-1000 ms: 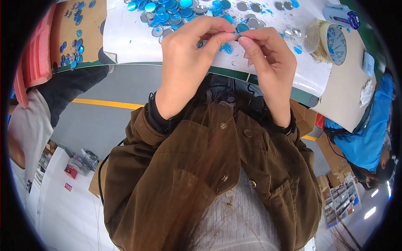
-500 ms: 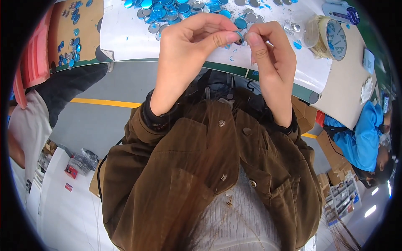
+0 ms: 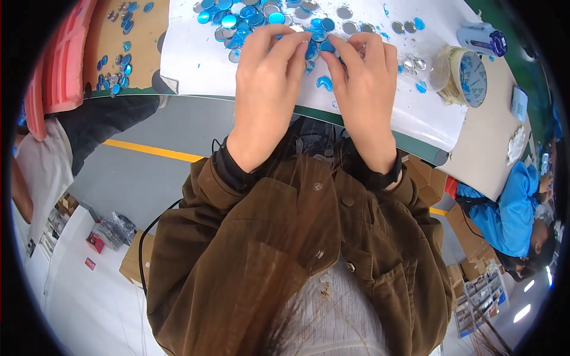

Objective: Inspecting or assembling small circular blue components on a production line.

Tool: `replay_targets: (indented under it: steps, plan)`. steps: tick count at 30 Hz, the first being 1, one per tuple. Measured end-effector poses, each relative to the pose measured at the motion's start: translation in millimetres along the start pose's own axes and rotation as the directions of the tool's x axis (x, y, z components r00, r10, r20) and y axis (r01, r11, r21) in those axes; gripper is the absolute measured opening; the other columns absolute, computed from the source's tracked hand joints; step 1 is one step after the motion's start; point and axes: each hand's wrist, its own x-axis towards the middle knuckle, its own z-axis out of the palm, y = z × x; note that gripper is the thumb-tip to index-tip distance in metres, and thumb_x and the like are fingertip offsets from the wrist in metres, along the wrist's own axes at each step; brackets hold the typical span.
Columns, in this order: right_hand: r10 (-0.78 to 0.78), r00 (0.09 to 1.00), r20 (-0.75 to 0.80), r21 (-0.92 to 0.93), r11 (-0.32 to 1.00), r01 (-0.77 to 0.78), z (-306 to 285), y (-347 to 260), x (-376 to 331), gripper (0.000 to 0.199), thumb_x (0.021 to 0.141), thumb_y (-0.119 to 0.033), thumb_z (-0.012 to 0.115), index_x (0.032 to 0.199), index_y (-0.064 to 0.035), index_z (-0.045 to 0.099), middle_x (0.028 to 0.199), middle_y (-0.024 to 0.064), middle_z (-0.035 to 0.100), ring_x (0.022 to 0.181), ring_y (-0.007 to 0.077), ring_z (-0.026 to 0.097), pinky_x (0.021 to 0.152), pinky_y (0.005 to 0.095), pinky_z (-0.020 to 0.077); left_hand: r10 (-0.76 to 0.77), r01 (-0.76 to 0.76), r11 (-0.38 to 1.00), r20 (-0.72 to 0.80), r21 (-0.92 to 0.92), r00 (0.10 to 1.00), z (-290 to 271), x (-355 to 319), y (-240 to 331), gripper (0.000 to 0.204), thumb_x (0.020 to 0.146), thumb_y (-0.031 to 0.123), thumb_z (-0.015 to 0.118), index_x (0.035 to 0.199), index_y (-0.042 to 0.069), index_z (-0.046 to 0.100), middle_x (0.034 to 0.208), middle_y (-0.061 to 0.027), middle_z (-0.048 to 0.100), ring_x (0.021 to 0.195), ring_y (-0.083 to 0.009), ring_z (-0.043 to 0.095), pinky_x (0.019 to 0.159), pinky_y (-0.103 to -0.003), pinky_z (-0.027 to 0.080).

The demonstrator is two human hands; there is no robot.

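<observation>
Both hands are over the near edge of a loose pile of round metal discs (image 3: 256, 20), some covered in blue film and others bare silver. The fingers of my left hand (image 3: 268, 89) are bent and drawn together at the pile, and whatever they hold is hidden. Beside it, my right hand (image 3: 367, 80) has its thumb and index finger apart, their tips close to a blue disc (image 3: 327, 46). A curled scrap of blue film (image 3: 324, 83) lies on the white paper (image 3: 202, 71) between the hands.
On the right are a clear plastic cup (image 3: 438, 68), a tape roll (image 3: 473, 77) and a blue-and-white container (image 3: 480, 40). More discs (image 3: 116, 77) lie on brown board at left, near pink foam (image 3: 65, 65). A person in blue (image 3: 513, 204) sits at right; another person's pale sleeve (image 3: 44, 154) shows at left.
My hands were raised together with a small disc between their fingertips; they have come apart and reached down to the pile. The curled blue scrap now shows on the paper. The view has shifted slightly.
</observation>
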Motion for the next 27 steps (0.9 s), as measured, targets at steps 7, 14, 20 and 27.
replay_targets:
  steps: [7, 14, 20, 27]
  plan:
    - [0.140, 0.988, -0.057, 0.196, 0.972, -0.126, 0, 4, -3, 0.016, 0.064, -0.004, 0.065, 0.079, -0.0058, 0.061, 0.079, 0.0045, 0.053, 0.072, 0.0190, 0.046, 0.061, 0.0278, 0.0395, -0.188, 0.210, 0.959, 0.131, -0.188, 0.974, -7, 3, 9, 0.010, 0.076, 0.007, 0.056, 0.084, 0.001, 0.058, 0.078, -0.0107, 0.054, 0.061, -0.0213, 0.054, 0.058, -0.027, 0.043]
    - [0.129, 0.979, -0.160, 0.395, 0.917, -0.057, -14, -3, 0, 0.017, 0.062, -0.001, 0.065, 0.077, -0.0074, 0.060, 0.078, 0.0040, 0.054, 0.068, 0.0171, 0.046, 0.050, 0.0253, 0.0387, -0.247, 0.522, 0.604, 0.481, -0.602, 0.841, -6, 7, 5, 0.018, 0.080, 0.013, 0.055, 0.090, -0.002, 0.056, 0.075, -0.0092, 0.060, 0.064, -0.0119, 0.056, 0.060, -0.022, 0.044]
    - [0.131, 0.984, -0.124, 0.486, 0.872, -0.055, -20, -3, 0, 0.016, 0.063, -0.002, 0.066, 0.078, -0.0066, 0.061, 0.078, 0.0036, 0.054, 0.070, 0.0152, 0.047, 0.052, 0.0230, 0.0395, -0.201, 0.530, 0.423, 0.494, -0.735, 0.846, -8, 8, 5, 0.021, 0.079, 0.012, 0.056, 0.093, -0.004, 0.055, 0.080, -0.0091, 0.061, 0.069, -0.0115, 0.057, 0.064, -0.021, 0.046]
    - [0.316, 0.946, 0.066, 0.716, 0.645, -0.266, -23, -4, -2, 0.012, 0.068, -0.005, 0.064, 0.080, -0.0034, 0.059, 0.079, 0.0039, 0.054, 0.065, 0.0113, 0.049, 0.054, 0.0202, 0.0382, -0.202, 0.535, 0.351, 0.496, -0.768, 0.845, -7, 6, 5, 0.022, 0.077, 0.009, 0.058, 0.096, -0.003, 0.056, 0.087, -0.0107, 0.061, 0.074, -0.0136, 0.058, 0.067, -0.022, 0.047]
